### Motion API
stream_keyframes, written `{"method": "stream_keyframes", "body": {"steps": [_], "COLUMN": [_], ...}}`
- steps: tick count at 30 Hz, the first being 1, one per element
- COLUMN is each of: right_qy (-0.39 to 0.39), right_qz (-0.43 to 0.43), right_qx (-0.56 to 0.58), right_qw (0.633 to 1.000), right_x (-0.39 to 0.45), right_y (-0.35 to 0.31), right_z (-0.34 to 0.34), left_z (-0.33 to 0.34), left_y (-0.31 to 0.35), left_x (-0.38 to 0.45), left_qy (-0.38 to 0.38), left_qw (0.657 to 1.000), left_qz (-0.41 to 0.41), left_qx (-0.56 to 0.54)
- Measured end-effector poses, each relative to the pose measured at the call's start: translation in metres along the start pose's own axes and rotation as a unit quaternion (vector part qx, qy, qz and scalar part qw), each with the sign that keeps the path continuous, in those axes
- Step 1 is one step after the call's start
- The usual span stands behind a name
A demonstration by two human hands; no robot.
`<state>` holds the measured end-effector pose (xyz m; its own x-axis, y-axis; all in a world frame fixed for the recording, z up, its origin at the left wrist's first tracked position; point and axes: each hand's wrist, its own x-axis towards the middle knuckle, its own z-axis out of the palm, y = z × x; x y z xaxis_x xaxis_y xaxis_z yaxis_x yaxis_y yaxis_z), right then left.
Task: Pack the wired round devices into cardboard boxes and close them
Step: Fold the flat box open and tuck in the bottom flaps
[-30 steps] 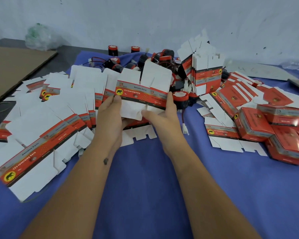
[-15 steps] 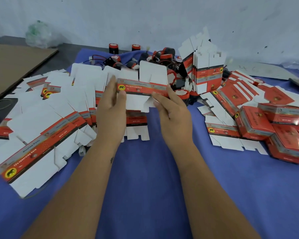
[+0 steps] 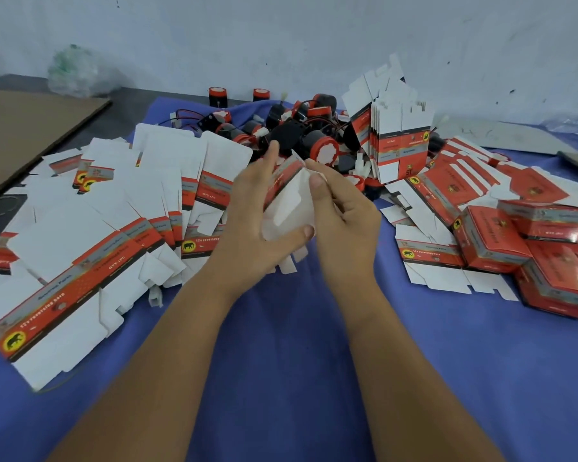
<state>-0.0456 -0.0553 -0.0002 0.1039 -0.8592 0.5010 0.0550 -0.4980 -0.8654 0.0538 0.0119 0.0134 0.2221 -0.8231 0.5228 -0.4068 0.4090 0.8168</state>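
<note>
Your left hand (image 3: 257, 215) and right hand (image 3: 342, 215) together make the grip, pinching one half-opened red and white cardboard box (image 3: 289, 198) between them, thumbs on its white flap. The box's long axis tilts up and away from you. Just beyond the grip, slightly right, lies the pile of black and red wired round devices (image 3: 301, 135); your right hand is nearer. Flat box blanks (image 3: 80, 248) spread left of the grip, closed red boxes (image 3: 528, 248) right.

Soft, even, bluish light; faint shadows; motion blur; wide-angle edge warp
</note>
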Motion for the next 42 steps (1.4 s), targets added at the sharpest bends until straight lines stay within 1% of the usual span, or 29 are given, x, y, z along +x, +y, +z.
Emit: {"method": "stream_keyframes", "body": {"steps": [1, 4, 5, 7, 8, 10, 11, 13, 15, 16, 18, 20, 22, 25, 26, 28, 30, 31, 32, 34, 35, 37, 38, 40, 41, 42], "right_qy": [0.016, 0.059, 0.074, 0.106, 0.118, 0.122, 0.108, 0.046, -0.018, -0.042, -0.076, -0.081, -0.078, -0.078, -0.078, -0.07, -0.063, -0.063, -0.063, -0.066, -0.069, -0.085, -0.094, -0.094, -0.091, -0.09], "right_qz": [0.003, 0.021, 0.035, 0.07, 0.086, 0.105, 0.106, 0.102, 0.111, 0.114, 0.102, 0.106, 0.135, 0.164, 0.167, 0.173, 0.18, 0.181, 0.179, 0.169, 0.164, 0.161, 0.174, 0.221, 0.239, 0.253], "right_qx": [-0.018, -0.046, -0.04, -0.001, 0.026, 0.065, 0.075, 0.12, 0.192, 0.202, 0.156, 0.12, 0.138, 0.156, 0.149, 0.134, 0.125, 0.12, 0.114, 0.117, 0.125, 0.163, 0.207, 0.309, 0.334, 0.333], "right_qw": [1.0, 0.997, 0.996, 0.992, 0.989, 0.985, 0.986, 0.986, 0.975, 0.972, 0.98, 0.984, 0.978, 0.971, 0.971, 0.973, 0.974, 0.974, 0.975, 0.976, 0.976, 0.97, 0.958, 0.92, 0.907, 0.904], "right_x": [0.001, 0.005, 0.006, 0.009, 0.01, 0.011, 0.009, 0.007, 0.004, 0.003, 0.002, 0.002, 0.001, 0.0, 0.0, 0.0, 0.0, 0.001, 0.001, 0.001, 0.0, 0.0, 0.0, 0.002, 0.003, 0.004], "right_y": [0.001, 0.006, 0.006, 0.006, 0.005, 0.004, 0.003, 0.001, -0.001, -0.003, -0.003, 0.001, 0.003, 0.005, 0.005, 0.007, 0.009, 0.009, 0.009, 0.01, 0.01, 0.01, 0.01, 0.007, 0.007, 0.007], "right_z": [-0.001, -0.005, -0.006, -0.006, -0.006, -0.007, -0.007, -0.004, 0.0, 0.003, 0.007, 0.009, 0.008, 0.008, 0.008, 0.008, 0.007, 0.007, 0.006, 0.006, 0.006, 0.007, 0.007, 0.008, 0.007, 0.007], "left_z": [-0.001, -0.011, -0.012, -0.01, -0.009, -0.006, -0.005, -0.003, -0.003, -0.003, -0.003, -0.002, 0.001, 0.003, 0.004, 0.006, 0.006, 0.006, 0.007, 0.011, 0.013, 0.015, 0.015, 0.013, 0.012, 0.012], "left_y": [-0.005, -0.031, -0.037, -0.041, -0.041, -0.041, -0.039, -0.036, -0.032, -0.03, -0.029, -0.03, -0.029, -0.035, -0.036, -0.036, -0.033, -0.031, -0.029, -0.028, -0.028, -0.029, -0.029, -0.031, -0.032, -0.033], "left_x": [0.001, 0.007, 0.008, 0.01, 0.011, 0.012, 0.012, 0.013, 0.015, 0.015, 0.014, 0.015, 0.015, 0.015, 0.016, 0.017, 0.017, 0.017, 0.016, 0.015, 0.014, 0.013, 0.014, 0.016, 0.017, 0.017], "left_qy": [0.01, -0.004, -0.018, -0.032, -0.03, -0.01, 0.001, 0.036, 0.087, 0.103, 0.117, 0.12, 0.123, 0.145, 0.141, 0.105, 0.087, 0.09, 0.089, 0.071, 0.07, 0.074, 0.081, 0.099, 0.107, 0.114], "left_qw": [1.0, 0.999, 0.998, 0.989, 0.983, 0.976, 0.977, 0.985, 0.993, 0.994, 0.991, 0.988, 0.987, 0.977, 0.973, 0.958, 0.933, 0.929, 0.936, 0.968, 0.978, 0.983, 0.982, 0.977, 0.973, 0.97], "left_qz": [0.002, 0.021, 0.03, 0.067, 0.085, 0.104, 0.109, 0.106, 0.071, 0.047, -0.009, -0.05, -0.07, -0.108, -0.119, -0.137, -0.16, -0.169, -0.17, -0.149, -0.132, -0.125, -0.129, -0.145, -0.153, -0.16], "left_qx": [0.015, 0.034, 0.053, 0.127, 0.162, 0.193, 0.184, 0.131, 0.047, 0.001, -0.068, -0.08, -0.075, -0.112, -0.14, -0.228, -0.311, -0.317, -0.296, -0.191, -0.144, -0.11, -0.109, -0.123, -0.135, -0.144]}}
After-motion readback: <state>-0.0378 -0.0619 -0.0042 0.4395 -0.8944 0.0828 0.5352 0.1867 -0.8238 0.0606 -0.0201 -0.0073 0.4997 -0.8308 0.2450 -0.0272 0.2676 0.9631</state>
